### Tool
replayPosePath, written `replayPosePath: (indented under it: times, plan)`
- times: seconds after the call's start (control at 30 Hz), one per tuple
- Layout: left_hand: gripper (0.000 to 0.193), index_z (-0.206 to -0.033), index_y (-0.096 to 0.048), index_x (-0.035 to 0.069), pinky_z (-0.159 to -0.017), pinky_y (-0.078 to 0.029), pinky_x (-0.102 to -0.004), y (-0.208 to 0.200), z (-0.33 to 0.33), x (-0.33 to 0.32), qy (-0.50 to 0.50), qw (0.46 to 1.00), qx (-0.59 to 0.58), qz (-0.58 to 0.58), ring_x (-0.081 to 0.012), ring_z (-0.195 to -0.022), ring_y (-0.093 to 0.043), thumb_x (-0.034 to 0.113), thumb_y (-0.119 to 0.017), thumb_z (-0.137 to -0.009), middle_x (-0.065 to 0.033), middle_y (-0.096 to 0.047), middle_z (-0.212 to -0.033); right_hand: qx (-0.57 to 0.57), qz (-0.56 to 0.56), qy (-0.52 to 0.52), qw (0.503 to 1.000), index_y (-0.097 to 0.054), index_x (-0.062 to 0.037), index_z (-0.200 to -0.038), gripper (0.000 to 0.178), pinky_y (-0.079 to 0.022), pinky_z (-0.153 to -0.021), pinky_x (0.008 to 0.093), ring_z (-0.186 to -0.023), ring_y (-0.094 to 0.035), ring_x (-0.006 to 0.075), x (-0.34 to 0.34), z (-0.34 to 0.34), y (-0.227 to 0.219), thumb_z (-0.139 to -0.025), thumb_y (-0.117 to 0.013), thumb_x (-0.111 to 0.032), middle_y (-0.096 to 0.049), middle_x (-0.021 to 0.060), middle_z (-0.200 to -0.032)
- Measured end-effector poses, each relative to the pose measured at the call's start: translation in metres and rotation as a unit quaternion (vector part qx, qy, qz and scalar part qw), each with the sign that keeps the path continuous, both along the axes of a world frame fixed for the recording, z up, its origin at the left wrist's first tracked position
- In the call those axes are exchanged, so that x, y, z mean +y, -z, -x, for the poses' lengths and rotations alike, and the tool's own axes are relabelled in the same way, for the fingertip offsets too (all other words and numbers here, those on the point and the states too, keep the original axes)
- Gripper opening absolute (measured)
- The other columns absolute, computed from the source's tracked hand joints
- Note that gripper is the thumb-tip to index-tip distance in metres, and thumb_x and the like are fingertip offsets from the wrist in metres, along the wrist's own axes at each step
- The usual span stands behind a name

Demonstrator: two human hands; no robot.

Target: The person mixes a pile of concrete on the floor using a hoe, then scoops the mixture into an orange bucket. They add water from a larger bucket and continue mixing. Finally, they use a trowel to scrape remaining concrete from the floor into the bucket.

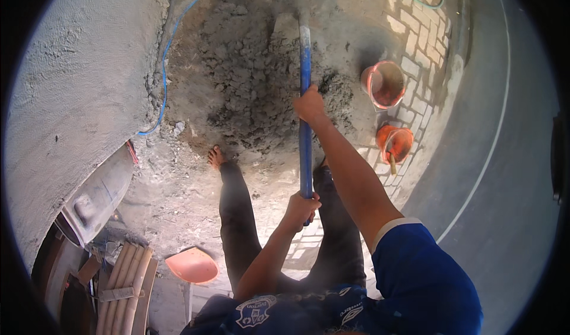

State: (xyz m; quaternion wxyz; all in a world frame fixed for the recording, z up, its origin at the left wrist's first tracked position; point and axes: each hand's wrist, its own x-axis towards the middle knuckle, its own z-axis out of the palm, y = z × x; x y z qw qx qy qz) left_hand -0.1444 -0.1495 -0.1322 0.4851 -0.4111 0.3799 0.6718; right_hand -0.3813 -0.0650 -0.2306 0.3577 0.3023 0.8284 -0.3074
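A long-handled hoe (305, 157) with a blue shaft runs away from me, its grey head at the far side of a heap of wet grey mortar (249, 79). My right hand (310, 105) is closed round the upper middle of the shaft. Nearer my body, my left hand (301, 211) grips the shaft close to its butt end. Mortar hides or coats part of the hoe's head, so its outline is hard to make out. My bare left foot (217, 157) stands at the heap's near edge.
Two orange buckets (386, 85) stand to the right, the nearer holding a stick-like handle (392, 164). A blue hose (164, 68) runs along the wall at left. Behind lie a pinkish shovel blade (193, 265) and stacked poles (127, 287). Paving borders the road (475, 157).
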Motion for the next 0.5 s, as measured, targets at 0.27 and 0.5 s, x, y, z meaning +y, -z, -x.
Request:
replayPosePath:
  times: [0.27, 0.5]
  plan:
    - [0.024, -0.096, -0.074, 0.008, -0.072, -0.053, -0.0355, -0.042, -0.248, -0.018, 0.302, 0.949, 0.039, 0.076, -0.022, -0.074, -0.067, 0.013, -0.07, -0.074, -0.0109, -0.069, -0.077, 0.039, -0.005, 0.075, 0.996, -0.041, 0.0029, -0.115, 0.046, -0.051, -0.066, 0.0473, -0.07, -0.065, 0.0414, 0.014, -0.261, -0.076, -0.075, -0.062, -0.009, -0.063, 0.0222, -0.076]
    - [0.024, -0.095, -0.073, 0.007, -0.067, -0.053, -0.0385, 0.058, -0.174, -0.01, 0.181, 0.952, 0.143, 0.203, -0.0296, -0.072, -0.07, 0.011, -0.066, -0.073, -0.017, -0.071, -0.078, 0.099, 0.075, 0.101, 0.987, -0.042, 0.0036, -0.118, 0.048, -0.051, -0.065, 0.0423, -0.068, -0.065, 0.0333, -0.004, -0.153, -0.029, -0.077, -0.065, -0.01, -0.061, 0.0164, -0.075]
